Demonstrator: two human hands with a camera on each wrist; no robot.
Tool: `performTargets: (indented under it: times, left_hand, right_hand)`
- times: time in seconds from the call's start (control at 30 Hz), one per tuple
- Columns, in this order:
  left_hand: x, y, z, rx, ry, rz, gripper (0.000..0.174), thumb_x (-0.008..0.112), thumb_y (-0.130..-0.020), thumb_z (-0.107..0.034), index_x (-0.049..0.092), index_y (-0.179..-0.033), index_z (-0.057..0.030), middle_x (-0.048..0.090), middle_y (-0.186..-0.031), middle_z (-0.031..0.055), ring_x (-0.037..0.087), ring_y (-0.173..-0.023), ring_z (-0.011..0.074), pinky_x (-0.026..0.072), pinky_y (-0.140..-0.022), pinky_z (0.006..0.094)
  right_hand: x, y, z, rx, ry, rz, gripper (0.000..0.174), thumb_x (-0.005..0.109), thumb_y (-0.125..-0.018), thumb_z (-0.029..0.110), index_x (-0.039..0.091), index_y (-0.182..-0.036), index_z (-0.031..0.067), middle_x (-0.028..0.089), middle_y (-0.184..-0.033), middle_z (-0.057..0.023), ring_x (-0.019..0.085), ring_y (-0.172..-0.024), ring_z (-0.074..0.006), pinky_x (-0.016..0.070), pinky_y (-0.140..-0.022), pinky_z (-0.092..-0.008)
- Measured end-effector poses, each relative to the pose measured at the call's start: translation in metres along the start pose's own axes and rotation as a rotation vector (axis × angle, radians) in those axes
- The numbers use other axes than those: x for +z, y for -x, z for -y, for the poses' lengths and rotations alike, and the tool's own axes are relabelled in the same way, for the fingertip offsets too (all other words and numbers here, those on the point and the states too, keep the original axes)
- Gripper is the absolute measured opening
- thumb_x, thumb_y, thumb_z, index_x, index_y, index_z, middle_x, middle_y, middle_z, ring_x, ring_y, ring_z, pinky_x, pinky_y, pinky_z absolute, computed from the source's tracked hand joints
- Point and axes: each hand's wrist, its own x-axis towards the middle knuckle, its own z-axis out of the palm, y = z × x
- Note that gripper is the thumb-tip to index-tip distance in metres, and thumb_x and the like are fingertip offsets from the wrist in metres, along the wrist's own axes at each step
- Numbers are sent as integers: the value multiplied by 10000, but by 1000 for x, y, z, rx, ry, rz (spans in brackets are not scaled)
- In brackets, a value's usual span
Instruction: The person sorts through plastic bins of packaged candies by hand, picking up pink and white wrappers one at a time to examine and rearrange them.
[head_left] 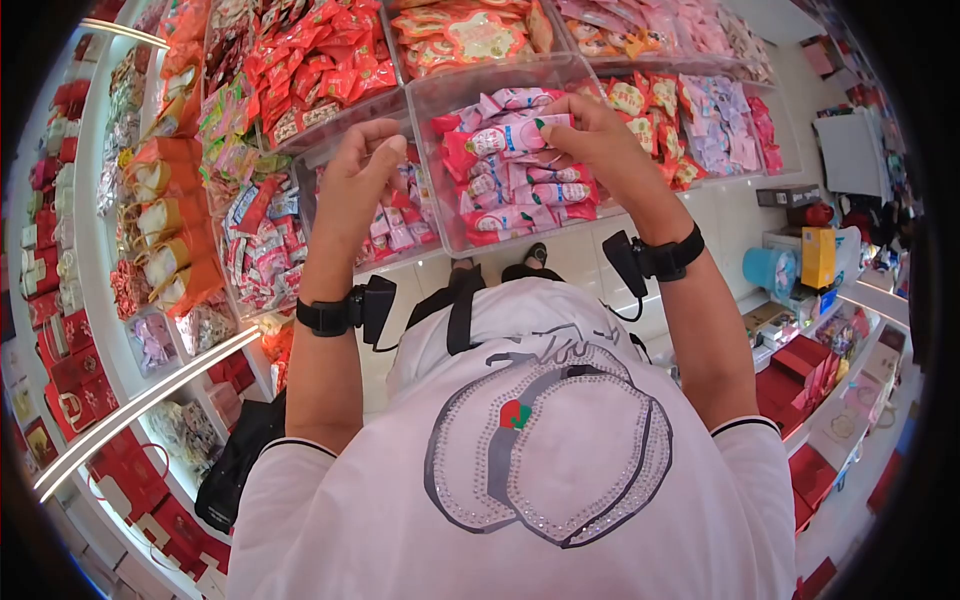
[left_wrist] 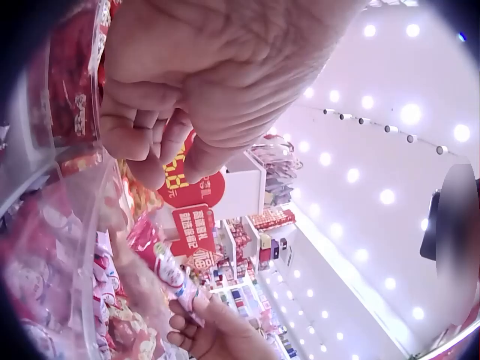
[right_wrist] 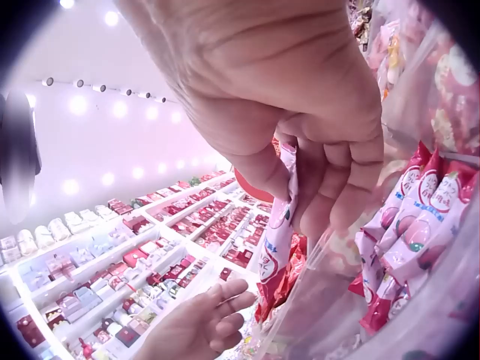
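Observation:
A pink and white wrapped packet [head_left: 505, 138] [left_wrist: 171, 268] [right_wrist: 276, 236] is pinched at one end between the thumb and fingers of the right hand [head_left: 612, 155] [left_wrist: 225, 331] [right_wrist: 292, 97]. It is held over a clear bin [head_left: 430, 160] of similar packets [head_left: 550, 193] [right_wrist: 424, 217]. To the left of that bin, the left hand [head_left: 355, 190] [left_wrist: 217, 75] [right_wrist: 196, 324] hovers with its fingers loosely bent and nothing held. The right wrist view has its palm facing the packet, apart from it.
More clear bins hold red packets [head_left: 320, 60], orange-red packets [head_left: 480, 35] and lilac packets [head_left: 720, 125]. Orange bags [head_left: 165, 215] line the left shelf. Red boxes [head_left: 800, 370] and a blue bucket [head_left: 770, 268] stand at the right. Red signs [left_wrist: 193, 225] rise behind the bins.

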Motion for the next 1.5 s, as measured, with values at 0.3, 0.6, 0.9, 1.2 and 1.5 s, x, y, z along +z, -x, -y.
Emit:
performTargets:
  times: [0.3, 0.6, 0.9, 1.2, 1.5]
  left_hand:
    - [-28, 18, 24, -80, -45, -54, 326, 609, -981, -261, 600, -1194, -13, 660, -971, 23, 563, -681, 50, 423, -564, 192]
    - [-37, 22, 39, -106, -43, -42, 339, 605, -991, -285, 597, -1206, -24, 657, -1014, 35, 577, -720, 59, 434, -590, 199]
    - [-42, 25, 43, -126, -56, -26, 355, 601, -994, -313, 598, -1212, -33, 663, -1033, 40, 599, -746, 71, 441, -598, 205]
    - [-49, 24, 59, -172, -81, 10, 377, 601, -989, -331, 594, -1206, -22, 657, -1034, 49, 596, -771, 78, 453, -623, 207]
    - [-49, 26, 64, -195, -90, 23, 383, 600, -987, -343, 590, -1212, -33, 659, -1025, 41, 601, -779, 80, 459, -635, 217]
  right_hand:
    - [19, -8, -32, 17, 414, 124, 216, 608, -896, 131, 579, -1052, -16, 632, -876, -98, 668, -782, -161, 533, -690, -332]
    - [24, -12, -46, -162, 842, 146, 157, 616, -832, 106, 649, -962, 25, 665, -935, -218, 650, -906, -382, 510, -789, -460]
    - [29, 2, -43, -331, 1083, 123, 206, 603, -823, 98, 712, -998, 106, 639, -952, -181, 640, -907, -379, 521, -805, -483]
    - [36, 7, -45, -421, 1131, 116, 244, 669, -795, 193, 730, -1019, 117, 622, -982, -180, 617, -942, -375, 516, -827, -477]
    - [39, 3, -42, -401, 1221, 180, 202, 682, -784, 186, 699, -935, 53, 652, -923, -178, 654, -907, -365, 530, -788, -478]
